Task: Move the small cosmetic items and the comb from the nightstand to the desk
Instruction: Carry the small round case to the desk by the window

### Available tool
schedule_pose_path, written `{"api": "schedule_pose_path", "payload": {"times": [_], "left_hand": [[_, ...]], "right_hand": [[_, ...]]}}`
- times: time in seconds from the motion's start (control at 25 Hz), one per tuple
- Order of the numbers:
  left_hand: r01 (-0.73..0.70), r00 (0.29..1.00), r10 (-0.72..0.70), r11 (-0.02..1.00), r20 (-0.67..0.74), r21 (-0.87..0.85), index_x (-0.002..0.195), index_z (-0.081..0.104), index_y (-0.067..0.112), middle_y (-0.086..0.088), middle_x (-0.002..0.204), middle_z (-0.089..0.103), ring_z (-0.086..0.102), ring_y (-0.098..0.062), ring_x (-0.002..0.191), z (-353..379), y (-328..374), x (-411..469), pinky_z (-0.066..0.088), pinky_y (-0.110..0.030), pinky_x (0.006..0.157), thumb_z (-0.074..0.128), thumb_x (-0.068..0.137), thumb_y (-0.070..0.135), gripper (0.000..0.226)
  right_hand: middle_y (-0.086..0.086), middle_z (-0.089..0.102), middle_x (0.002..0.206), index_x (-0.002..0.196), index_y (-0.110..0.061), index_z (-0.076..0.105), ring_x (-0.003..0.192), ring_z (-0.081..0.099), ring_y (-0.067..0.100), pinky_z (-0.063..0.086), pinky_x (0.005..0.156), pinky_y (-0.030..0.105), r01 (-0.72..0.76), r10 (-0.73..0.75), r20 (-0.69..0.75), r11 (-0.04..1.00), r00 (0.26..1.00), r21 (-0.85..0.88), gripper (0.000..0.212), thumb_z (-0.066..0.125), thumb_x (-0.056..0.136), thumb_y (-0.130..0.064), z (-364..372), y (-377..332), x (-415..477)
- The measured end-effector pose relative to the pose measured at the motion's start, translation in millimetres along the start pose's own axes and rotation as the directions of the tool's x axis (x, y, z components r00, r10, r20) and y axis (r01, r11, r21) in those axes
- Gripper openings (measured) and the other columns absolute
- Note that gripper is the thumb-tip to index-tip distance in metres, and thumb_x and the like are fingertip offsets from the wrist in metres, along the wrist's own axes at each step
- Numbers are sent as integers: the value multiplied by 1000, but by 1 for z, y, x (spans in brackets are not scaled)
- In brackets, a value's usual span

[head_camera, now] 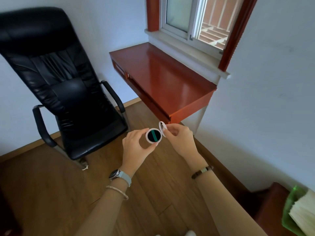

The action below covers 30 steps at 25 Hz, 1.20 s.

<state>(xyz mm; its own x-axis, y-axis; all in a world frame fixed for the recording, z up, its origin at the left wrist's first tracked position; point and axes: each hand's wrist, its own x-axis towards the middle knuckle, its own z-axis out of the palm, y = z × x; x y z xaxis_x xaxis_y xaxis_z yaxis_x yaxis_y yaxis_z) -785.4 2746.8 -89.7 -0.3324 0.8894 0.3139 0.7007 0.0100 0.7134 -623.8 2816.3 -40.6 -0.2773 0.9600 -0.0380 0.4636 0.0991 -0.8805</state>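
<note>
A small round white compact (154, 135) is held open in mid-air over the wooden floor, just short of the red-brown desk (163, 77). Its round face shows dark with a green stripe. My left hand (138, 147) grips the round base between thumb and fingers. My right hand (179, 138) pinches the hinged white lid (162, 127), which stands up at the compact's right edge. The desk top under the window is bare. The nightstand (274, 201) shows only as a dark red corner at the lower right. No comb is in view.
A black leather office chair (68, 86) stands left of the desk, its armrest close to the desk's left end. A window sill (187, 53) runs above the desk. A green pack of tissues (300, 212) lies at the lower right. Wooden floor lies between chair and wall.
</note>
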Motion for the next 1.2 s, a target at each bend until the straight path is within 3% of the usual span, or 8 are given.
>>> {"api": "schedule_pose_path", "payload": {"times": [0.12,0.4,0.48,0.72,1.0,1.2], "left_hand": [[43,999,-42,999,-24,21,117,65,26,9,116,67,54,-12,115,-1,-11,24,42,-40,99,81,71,45,52],[83,996,-82,996,-30,38,116,64,30,12,116,66,53,-11,114,27,-34,115,43,-44,99,78,72,50,49],[85,995,-83,996,-52,35,114,64,30,11,115,67,53,-12,113,39,-37,148,44,-44,98,78,73,49,48],[123,986,-118,992,-118,38,111,66,29,12,112,67,52,-11,112,61,-38,238,35,-31,96,78,72,50,46],[194,970,-184,980,-161,48,114,66,28,11,114,65,50,-10,114,63,-53,305,29,-27,96,79,74,48,47],[196,970,-185,979,-160,56,118,64,28,11,117,62,49,-9,113,60,-84,346,27,-27,96,78,75,46,49]], "right_hand": [[-13,71,98,113,-22,72,84,62,-7,42,64,5,33,-32,28,999,999,-17,23,63,95,-32,8,-10,28],[-7,74,103,113,-19,73,85,66,0,51,71,10,62,-61,44,997,997,-35,24,62,96,-31,13,-11,127],[-6,74,100,111,-19,73,86,66,1,46,69,7,63,-61,38,998,997,-30,21,62,96,-29,8,-13,162],[-4,76,96,108,-17,75,89,69,7,44,71,6,86,-83,59,995,995,-48,20,64,94,-26,-2,-22,263],[-5,75,93,103,-15,74,86,68,7,51,77,16,121,-119,106,993,987,-13,16,65,94,-24,10,-36,342],[-9,74,92,104,-18,74,87,68,3,50,78,14,134,-130,119,991,984,-25,15,67,93,-25,33,-43,385]]}}
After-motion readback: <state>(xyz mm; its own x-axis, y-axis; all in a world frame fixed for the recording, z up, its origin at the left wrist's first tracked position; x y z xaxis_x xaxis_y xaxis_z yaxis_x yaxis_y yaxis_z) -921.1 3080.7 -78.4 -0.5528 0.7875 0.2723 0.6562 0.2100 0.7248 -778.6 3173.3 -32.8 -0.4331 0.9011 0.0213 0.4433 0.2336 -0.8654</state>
